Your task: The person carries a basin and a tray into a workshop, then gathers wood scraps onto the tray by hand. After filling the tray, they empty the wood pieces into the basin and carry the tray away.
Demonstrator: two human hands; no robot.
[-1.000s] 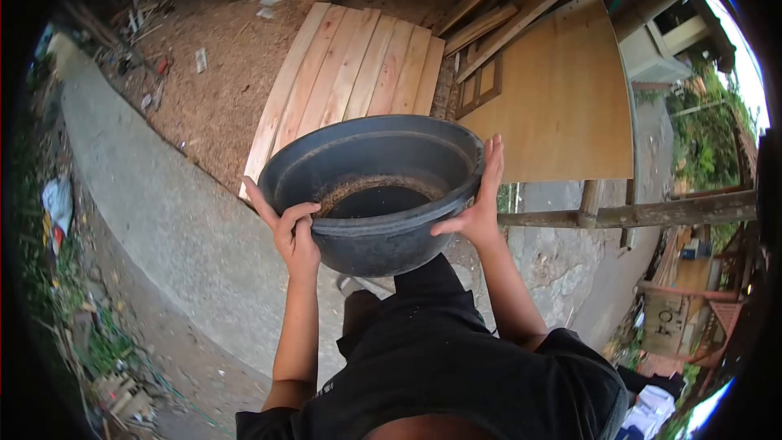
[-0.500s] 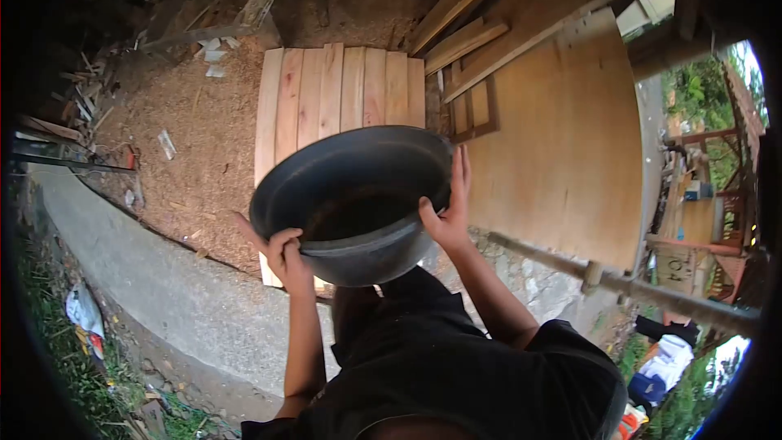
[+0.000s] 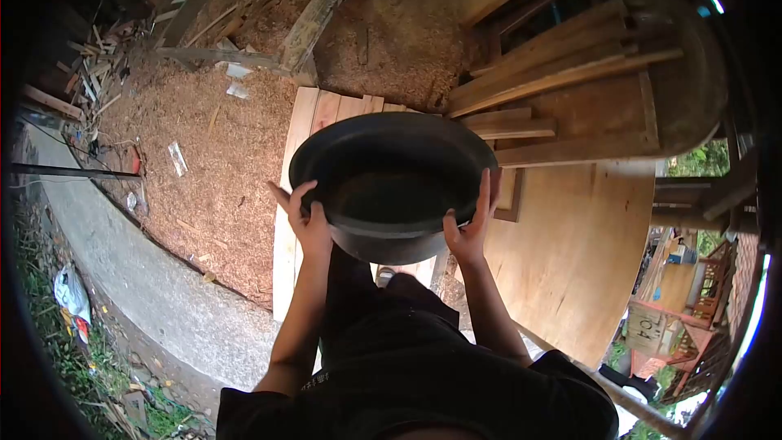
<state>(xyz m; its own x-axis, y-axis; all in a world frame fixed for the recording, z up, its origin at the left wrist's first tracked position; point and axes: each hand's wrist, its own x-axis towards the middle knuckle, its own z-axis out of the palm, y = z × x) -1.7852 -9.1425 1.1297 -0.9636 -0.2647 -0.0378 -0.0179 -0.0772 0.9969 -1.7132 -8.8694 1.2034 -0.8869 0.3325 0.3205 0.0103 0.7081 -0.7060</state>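
Note:
A large black basin (image 3: 391, 195) hangs in front of my body, tilted so its dark inside faces me. My left hand (image 3: 307, 220) grips its near left rim, thumb and fingers curled at the edge. On the right side my right hand (image 3: 471, 224) clasps the rim, thumb inside and fingers along the outer wall. Whatever lies at the basin's bottom is too dark to make out. Below and behind it are light wooden planks (image 3: 306, 110) laid side by side, mostly hidden by the basin.
A broad plywood sheet (image 3: 570, 253) stands at the right, with stacked boards (image 3: 554, 81) beyond it. Wood shavings (image 3: 220, 155) cover the ground at the left, bordered by a concrete strip (image 3: 179, 301). Old timber beams (image 3: 326, 12) lie at the back.
The basin has become more level, showing more of its inside, while both hands keep hold of its rim. My view has shifted, and a foot now shows below the basin.

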